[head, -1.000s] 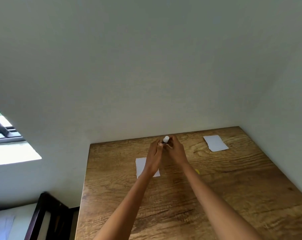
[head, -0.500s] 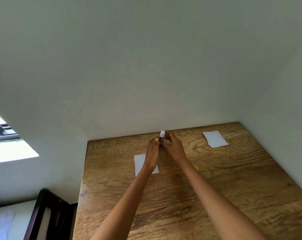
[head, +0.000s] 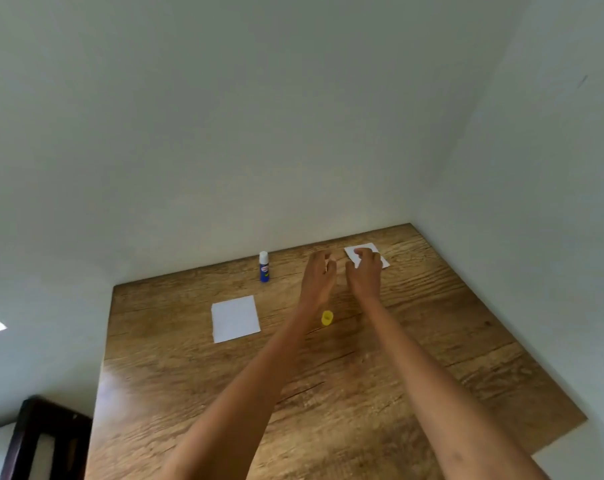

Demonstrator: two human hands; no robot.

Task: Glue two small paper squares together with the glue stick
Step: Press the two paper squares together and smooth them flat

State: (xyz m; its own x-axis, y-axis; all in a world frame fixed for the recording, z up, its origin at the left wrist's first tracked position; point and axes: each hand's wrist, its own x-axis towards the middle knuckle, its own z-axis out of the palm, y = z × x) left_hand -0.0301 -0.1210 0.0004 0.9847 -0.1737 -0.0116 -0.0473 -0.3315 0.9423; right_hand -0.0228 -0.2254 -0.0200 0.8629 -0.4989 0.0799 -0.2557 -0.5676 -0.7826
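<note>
**Reaching for the far paper square, glue stick standing uncapped**

On a wooden tabletop point(head: 189, 375), going left to right: a white paper square point(head: 235, 318) is lying flat near the left edge; behind it a blue glue stick point(head: 264, 267) is standing upright, white tip exposed; its yellow cap point(head: 327, 317) is lying between the forearms. The left hand point(head: 319, 277) is hovering, fingers loosely curled and holding nothing. The right hand point(head: 365, 271) is covering the second paper square point(head: 383, 261) by the wall, fingers bent onto it; whether they are pinching it is unclear. Judging by this, the fetching step is underway; next comes lifting that thin sheet by an edge and carrying it over. Glue on either paper cannot be made out.
</note>
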